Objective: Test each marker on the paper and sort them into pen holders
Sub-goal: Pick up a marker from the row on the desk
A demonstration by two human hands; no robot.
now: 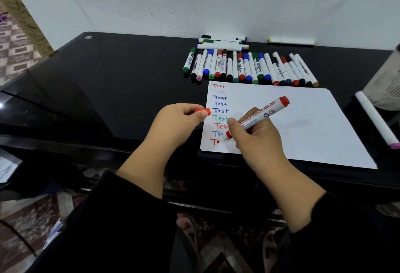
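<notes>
Red marker [257,118], a smooth white cylinder, sits in the right hand [256,134]'s curled grip; left hand [179,121] pinches its cap [202,111].

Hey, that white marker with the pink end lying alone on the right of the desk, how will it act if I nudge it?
The pink-ended marker looks round-bodied and lies on the glossy black desk, so it would probably roll or slide easily. It seems slim, rigid plastic, likely light and stiff. It lies near the desk's right side, so a sideways nudge might send it off.
</notes>
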